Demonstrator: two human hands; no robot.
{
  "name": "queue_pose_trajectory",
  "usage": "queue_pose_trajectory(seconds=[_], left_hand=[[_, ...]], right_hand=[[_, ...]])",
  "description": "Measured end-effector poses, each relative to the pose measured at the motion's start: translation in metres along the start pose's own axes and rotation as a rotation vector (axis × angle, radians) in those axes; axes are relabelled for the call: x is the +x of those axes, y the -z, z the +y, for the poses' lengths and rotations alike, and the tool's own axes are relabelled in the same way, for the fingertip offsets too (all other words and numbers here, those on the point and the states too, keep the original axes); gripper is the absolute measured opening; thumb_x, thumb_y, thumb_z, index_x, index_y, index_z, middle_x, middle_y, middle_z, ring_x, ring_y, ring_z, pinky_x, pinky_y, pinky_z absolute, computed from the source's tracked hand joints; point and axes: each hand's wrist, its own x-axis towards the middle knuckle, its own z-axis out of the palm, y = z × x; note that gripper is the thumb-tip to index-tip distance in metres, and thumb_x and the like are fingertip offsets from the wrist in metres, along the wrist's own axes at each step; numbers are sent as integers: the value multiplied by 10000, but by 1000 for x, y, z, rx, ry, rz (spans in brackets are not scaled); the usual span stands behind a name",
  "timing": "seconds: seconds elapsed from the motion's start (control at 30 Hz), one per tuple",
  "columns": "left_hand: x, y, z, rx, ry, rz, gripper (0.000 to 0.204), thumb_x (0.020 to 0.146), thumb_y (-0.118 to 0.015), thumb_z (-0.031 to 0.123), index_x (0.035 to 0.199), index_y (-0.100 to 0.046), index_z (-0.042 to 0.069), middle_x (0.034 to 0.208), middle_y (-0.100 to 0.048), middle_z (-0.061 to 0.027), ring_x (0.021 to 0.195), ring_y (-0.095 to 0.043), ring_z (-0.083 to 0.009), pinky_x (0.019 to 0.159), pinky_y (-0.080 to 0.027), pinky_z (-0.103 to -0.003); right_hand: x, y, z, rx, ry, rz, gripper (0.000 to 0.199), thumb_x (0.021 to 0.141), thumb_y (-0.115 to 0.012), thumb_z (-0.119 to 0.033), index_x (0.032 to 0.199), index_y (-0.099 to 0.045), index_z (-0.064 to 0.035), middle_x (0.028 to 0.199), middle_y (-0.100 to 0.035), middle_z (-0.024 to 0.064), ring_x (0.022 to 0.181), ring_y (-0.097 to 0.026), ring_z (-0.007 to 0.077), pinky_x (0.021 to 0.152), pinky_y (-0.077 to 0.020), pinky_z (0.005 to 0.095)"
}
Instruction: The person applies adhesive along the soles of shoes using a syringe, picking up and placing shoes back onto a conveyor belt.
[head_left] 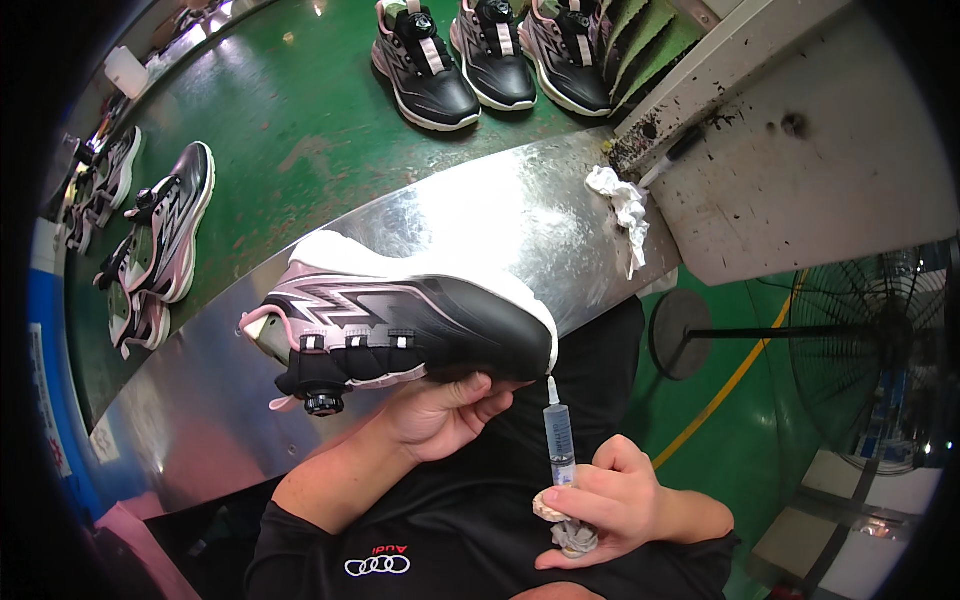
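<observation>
A black, grey and pink sneaker (440, 320) with a white sole lies on its side in the air, sole turned away from me. My left hand (450, 415) grips it from beneath near the toe; some fingers are hidden behind the shoe. A dial (324, 402) hangs at its lower left. My right hand (610, 505) is closed round a clear syringe (559, 440) partly filled with clear liquid. The syringe tip points up and meets the toe where the upper joins the sole. Crumpled whitish material (574, 537) is also held in my right hand.
Beyond the shoe runs a shiny metal bench edge (470, 205) beside a green work surface (290, 130). Finished-looking sneakers (430, 75) stand at the back, others (180, 220) at left. A crumpled white tissue (622, 205) and a dark-handled brush (675, 155) lie right. A fan (880, 325) stands far right.
</observation>
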Motion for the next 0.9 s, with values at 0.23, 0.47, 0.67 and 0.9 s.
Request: queue_pose_trajectory(seconds=[0.23,0.47,0.67,0.9], left_hand=[[-2,-8,0,-35,-31,-11,357,871,-598,96,1218,-519,64,1195,-574,-125,1124,-559,-248,832,-548,-260],[-3,-9,-2,-29,-28,8,354,875,-600,131,1214,-518,72,1185,-581,-115,1102,-573,-249,819,-554,-263],[-3,-10,-1,58,-35,24,410,866,-615,217,1241,-508,88,1204,-575,-102,1123,-562,-248,829,-545,-260],[-5,-7,2,67,-33,29,393,873,-607,208,1238,-513,95,1216,-567,-110,1145,-543,-279,836,-536,-279]], right_hand=[[0,-18,7,-216,103,12,588,611,-801,-430,1045,-600,-88,806,-641,-29,531,-349,109,549,-259,259],[-2,-23,11,-260,146,19,477,656,-755,-351,1033,-620,-91,768,-566,15,499,-346,130,452,-299,234],[-7,-26,13,-303,141,-3,576,608,-801,-414,1043,-594,-99,794,-620,-34,533,-349,112,547,-265,259],[-4,-30,14,-282,153,11,591,594,-805,-420,1043,-594,-97,737,-601,-40,510,-345,117,526,-258,262]])
